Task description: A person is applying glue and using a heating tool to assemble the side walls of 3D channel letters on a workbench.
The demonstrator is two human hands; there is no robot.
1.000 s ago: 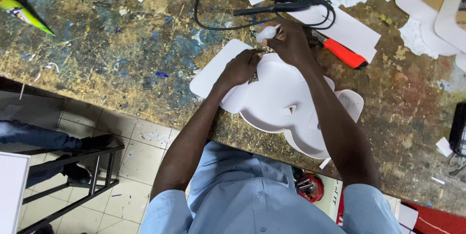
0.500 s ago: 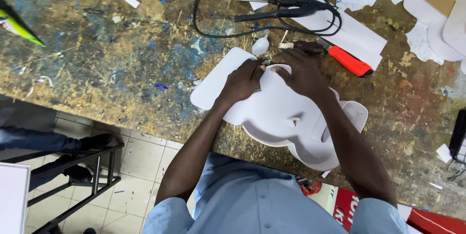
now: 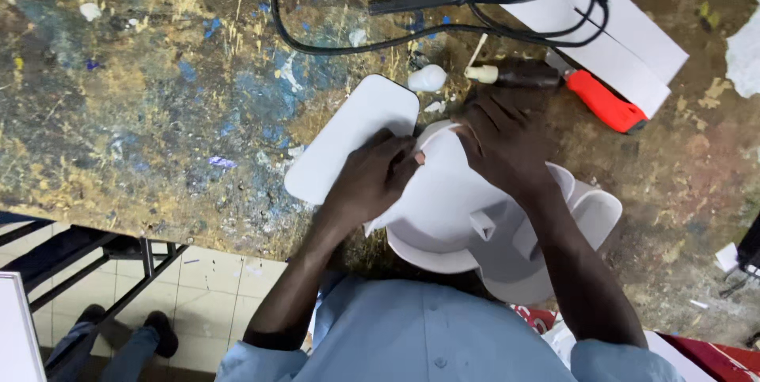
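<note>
Head view, closer than before: both hands (image 3: 443,160) still pressing the white curved plastic piece (image 3: 459,216) on the workbench (image 3: 158,113)

I slid my right hand (image 3: 503,140) up to the white shape's (image 3: 451,208) top edge; my left hand (image 3: 376,180) edged toward centre frame.

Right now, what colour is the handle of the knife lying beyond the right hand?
Red-orange. The utility knife handle lies on the workbench, clearest in the head view, just past the right hand.
</note>
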